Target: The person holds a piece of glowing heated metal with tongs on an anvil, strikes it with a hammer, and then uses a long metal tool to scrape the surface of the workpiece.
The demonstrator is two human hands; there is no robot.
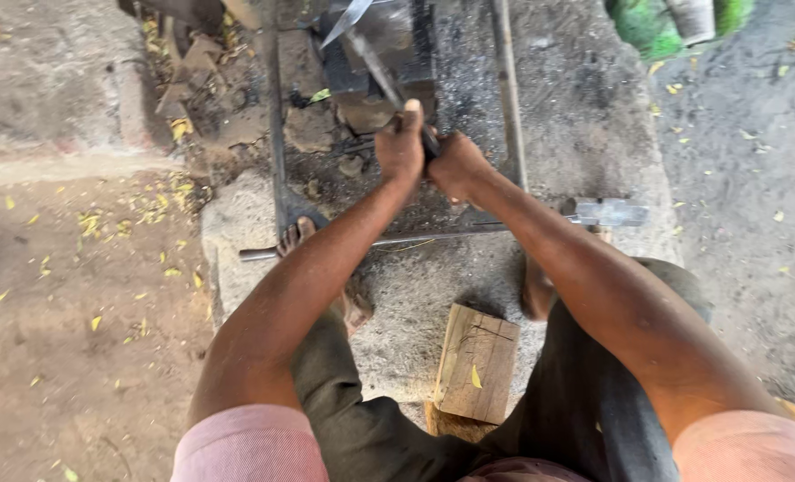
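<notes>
Soft daylight, slight motion blur

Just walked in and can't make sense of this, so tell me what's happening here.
A person seated over a rough grey stone slab grips the dark handle of a long metal tool with both hands, left hand and right hand close together. The tool's far end reaches a dark metal block amid black ash. A thin metal rod lies across the slab under the forearms, and a pale wooden block sits between the knees.

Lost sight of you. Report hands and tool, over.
Left hand and right hand both gripped on metal tool. Tip at dark metal block. Nothing blocking.
</notes>
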